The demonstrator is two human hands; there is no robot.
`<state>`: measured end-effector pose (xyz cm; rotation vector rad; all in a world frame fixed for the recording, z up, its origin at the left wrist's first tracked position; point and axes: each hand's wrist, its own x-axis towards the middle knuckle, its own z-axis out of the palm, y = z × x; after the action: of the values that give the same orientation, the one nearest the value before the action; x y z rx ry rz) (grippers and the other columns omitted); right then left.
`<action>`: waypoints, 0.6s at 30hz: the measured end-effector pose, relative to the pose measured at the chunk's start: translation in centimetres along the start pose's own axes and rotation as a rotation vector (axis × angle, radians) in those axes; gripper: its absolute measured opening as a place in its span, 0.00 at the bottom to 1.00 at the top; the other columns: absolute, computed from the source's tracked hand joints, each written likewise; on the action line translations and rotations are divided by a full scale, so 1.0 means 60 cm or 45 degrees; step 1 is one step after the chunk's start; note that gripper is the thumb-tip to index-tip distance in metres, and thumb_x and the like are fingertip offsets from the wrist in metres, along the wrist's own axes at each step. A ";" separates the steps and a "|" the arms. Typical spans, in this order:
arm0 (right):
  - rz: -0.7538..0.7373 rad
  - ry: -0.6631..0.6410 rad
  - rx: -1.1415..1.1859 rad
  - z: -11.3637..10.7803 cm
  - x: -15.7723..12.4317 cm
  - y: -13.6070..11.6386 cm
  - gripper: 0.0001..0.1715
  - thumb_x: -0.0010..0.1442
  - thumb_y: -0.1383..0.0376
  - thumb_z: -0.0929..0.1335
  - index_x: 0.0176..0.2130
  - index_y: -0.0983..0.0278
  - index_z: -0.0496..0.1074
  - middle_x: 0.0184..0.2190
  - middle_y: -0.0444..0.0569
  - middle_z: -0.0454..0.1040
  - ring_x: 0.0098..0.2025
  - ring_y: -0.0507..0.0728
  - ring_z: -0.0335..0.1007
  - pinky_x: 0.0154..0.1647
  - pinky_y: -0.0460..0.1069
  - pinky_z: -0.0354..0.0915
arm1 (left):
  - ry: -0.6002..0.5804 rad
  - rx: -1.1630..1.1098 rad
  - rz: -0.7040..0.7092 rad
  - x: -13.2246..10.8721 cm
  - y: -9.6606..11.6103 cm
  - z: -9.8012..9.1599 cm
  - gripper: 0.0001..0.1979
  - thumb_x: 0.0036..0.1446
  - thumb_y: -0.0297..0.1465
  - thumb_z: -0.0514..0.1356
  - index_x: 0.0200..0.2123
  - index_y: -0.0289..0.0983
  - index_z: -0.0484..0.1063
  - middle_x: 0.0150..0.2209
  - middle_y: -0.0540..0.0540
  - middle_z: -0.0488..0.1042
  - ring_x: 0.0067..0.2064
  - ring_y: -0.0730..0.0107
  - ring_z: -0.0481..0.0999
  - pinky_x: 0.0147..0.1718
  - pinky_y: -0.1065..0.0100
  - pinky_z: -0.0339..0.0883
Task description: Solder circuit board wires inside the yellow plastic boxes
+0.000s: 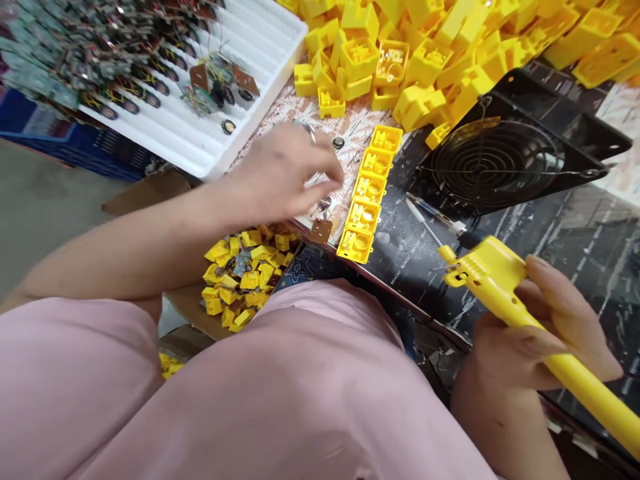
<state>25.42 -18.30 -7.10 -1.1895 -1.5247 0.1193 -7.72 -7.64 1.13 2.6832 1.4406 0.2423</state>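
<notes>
My left hand point(295, 170), slightly blurred, hovers over the near table edge with thumb and forefinger curved apart; I see nothing between them. Just below its thumb are a small round speaker point(325, 202) and a brown circuit board point(321, 231). Another small round part point(339, 143) lies beyond the fingers. To the right, several open yellow plastic housings point(369, 189) stand in a row, cavities up. My right hand point(545, 327) is wrapped round a yellow soldering gun point(493, 270), whose thin metal tip points toward the row.
A white ribbed foam tray point(260, 40) holds wired boards at upper left, above a blue crate point(65, 143). Yellow housings point(360, 57) are heaped at the back. A black fan point(493, 160) stands at right. Below the table edge, a cardboard box point(183, 303) contains yellow pieces.
</notes>
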 end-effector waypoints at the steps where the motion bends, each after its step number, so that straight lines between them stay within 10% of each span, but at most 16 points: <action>1: -0.031 0.083 0.016 0.010 0.004 -0.001 0.29 0.65 0.40 0.72 0.57 0.52 0.81 0.39 0.49 0.84 0.29 0.56 0.76 0.23 0.51 0.68 | 0.068 0.003 -0.104 0.009 -0.017 -0.003 0.17 0.69 0.36 0.54 0.48 0.39 0.83 0.51 0.43 0.82 0.51 0.55 0.79 0.56 0.51 0.69; 8: -0.101 0.041 0.086 0.042 0.026 -0.015 0.24 0.61 0.59 0.79 0.56 0.54 0.81 0.45 0.44 0.86 0.31 0.52 0.79 0.28 0.45 0.73 | -0.061 0.261 -0.162 0.083 -0.089 0.058 0.15 0.62 0.34 0.57 0.43 0.43 0.84 0.46 0.40 0.84 0.56 0.47 0.77 0.61 0.41 0.66; 15: -0.209 0.127 0.153 0.063 0.041 -0.021 0.32 0.59 0.48 0.79 0.58 0.56 0.80 0.43 0.45 0.85 0.29 0.52 0.78 0.27 0.44 0.76 | 0.520 -0.631 -0.184 0.093 -0.142 0.021 0.26 0.68 0.48 0.53 0.50 0.33 0.80 0.51 0.44 0.83 0.54 0.57 0.83 0.51 0.52 0.77; 18: -0.223 0.058 0.136 0.077 0.045 -0.035 0.33 0.63 0.45 0.75 0.61 0.56 0.78 0.45 0.49 0.84 0.33 0.57 0.83 0.32 0.49 0.81 | 0.572 -0.456 -0.048 0.111 -0.140 -0.001 0.35 0.70 0.51 0.42 0.49 0.33 0.80 0.50 0.44 0.81 0.51 0.49 0.83 0.38 0.57 0.77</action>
<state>20.93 -15.04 -5.57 -0.9638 -1.5558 0.0556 -11.01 2.54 0.58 2.3956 1.3756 1.0465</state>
